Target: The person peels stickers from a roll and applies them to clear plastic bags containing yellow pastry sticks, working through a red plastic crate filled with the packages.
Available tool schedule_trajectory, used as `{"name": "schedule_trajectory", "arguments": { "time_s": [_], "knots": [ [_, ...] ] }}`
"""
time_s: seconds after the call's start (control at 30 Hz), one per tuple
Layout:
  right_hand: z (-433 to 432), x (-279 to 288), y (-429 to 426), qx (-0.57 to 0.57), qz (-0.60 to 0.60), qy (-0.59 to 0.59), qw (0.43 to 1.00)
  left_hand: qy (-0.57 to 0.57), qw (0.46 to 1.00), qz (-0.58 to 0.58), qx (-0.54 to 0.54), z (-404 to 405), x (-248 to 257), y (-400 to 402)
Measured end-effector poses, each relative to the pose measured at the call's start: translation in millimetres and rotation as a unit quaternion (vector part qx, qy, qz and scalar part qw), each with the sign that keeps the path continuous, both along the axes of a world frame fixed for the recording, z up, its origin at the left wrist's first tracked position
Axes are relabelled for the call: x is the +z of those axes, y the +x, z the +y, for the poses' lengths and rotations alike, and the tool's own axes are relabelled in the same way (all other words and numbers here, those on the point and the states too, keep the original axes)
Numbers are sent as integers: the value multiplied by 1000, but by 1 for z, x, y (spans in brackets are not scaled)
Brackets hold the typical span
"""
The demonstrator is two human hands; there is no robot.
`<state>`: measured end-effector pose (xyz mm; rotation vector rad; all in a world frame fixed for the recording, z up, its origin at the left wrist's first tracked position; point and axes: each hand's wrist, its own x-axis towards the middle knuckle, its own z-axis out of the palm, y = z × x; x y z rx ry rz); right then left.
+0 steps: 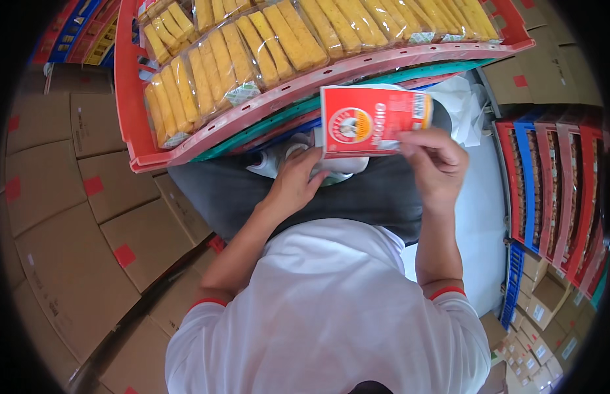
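My right hand [435, 165] pinches the lower right corner of a red printed label [354, 123]. The label bears a round emblem, writing and a barcode, and it is held flat towards me above my lap. Close to the label's left edge is my left hand [296, 181], thumb apart from the fingers. Its fingertips lie by a white item [351, 165] on my lap, which the label partly covers; I cannot tell whether they grip it. Beyond my knees stands a red plastic crate [305, 79] with clear packs of yellow biscuit sticks [216, 69] in rows.
Below the red crate a green crate [270, 118] shows in the stack. Brown cartons [48, 182] crowd the left. At right stand stacked red and blue crates [526, 184] of packed goods, above more cartons [546, 310]. Crumpled white sheets [465, 111] lie beyond my right hand.
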<state>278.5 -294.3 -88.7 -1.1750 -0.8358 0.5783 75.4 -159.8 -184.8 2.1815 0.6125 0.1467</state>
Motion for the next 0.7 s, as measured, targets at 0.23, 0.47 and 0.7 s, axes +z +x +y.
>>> {"name": "schedule_trajectory", "arguments": {
  "time_s": [0.23,0.47,0.7],
  "knots": [
    [17,-17,-28,57,94,-103,989,85,992,-49,75,4,71,-23],
    [39,12,-37,73,60,-57,994,-343,892,-224,190,0,92,-30],
    [95,61,-37,15,-336,-104,936,-288,904,-267,171,14,113,-47]
  ]
}}
